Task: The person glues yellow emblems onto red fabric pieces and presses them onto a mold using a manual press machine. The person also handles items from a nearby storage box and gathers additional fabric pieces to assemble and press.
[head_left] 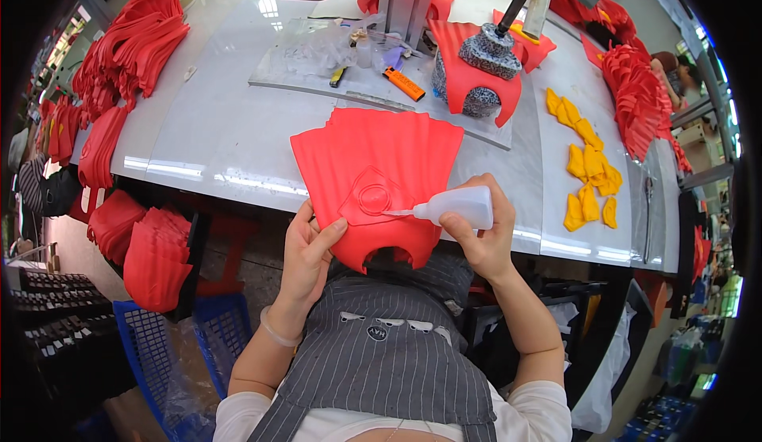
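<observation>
A red moulded cape-shaped piece (381,144) rests partly over the table's front edge, its notched end toward me. My left hand (311,239) pinches its left side between thumb and fingers. In my right hand (490,231) lies a white squeeze bottle (464,206), tilted on its side. The bottle's thin nozzle points left, its tip at the raised round emblem on the red piece. Whether any liquid comes out is too small to tell.
Beyond stands a grey speckled form (479,96) draped in red, under a press. An orange cutter (404,84) lies on a board (317,90). Yellow pieces (591,164) lie right; stacked red pieces (135,49) left, more (635,96) far right. A blue basket (163,355) stands below left.
</observation>
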{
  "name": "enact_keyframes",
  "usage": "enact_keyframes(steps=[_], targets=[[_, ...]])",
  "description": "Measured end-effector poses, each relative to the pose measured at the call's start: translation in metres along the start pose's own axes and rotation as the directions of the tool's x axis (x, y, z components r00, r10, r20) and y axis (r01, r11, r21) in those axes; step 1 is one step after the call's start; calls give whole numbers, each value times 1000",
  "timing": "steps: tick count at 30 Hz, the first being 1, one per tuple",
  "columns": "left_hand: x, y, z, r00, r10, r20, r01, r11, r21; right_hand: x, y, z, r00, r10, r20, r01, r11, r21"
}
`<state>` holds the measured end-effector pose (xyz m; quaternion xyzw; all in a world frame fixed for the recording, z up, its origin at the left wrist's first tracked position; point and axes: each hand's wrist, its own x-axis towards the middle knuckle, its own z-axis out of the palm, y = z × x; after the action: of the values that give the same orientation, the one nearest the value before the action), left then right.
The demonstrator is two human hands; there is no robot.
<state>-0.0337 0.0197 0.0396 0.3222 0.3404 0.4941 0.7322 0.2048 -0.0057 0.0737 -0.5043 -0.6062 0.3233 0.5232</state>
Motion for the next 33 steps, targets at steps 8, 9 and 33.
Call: enact_keyframes(steps=[8,9,33], targets=[[1,4,10,1000,-13,23,12,1000,23,0,34,-38,987,152,-44,-138,964,227],[1,3,10,1000,2,9,-2,1000,28,1,36,-42,988,146,-41,-132,960,247],[20,10,11,999,-40,-7,40,960,277,-50,-30,-221,803,-396,-445,78,811,-580]])
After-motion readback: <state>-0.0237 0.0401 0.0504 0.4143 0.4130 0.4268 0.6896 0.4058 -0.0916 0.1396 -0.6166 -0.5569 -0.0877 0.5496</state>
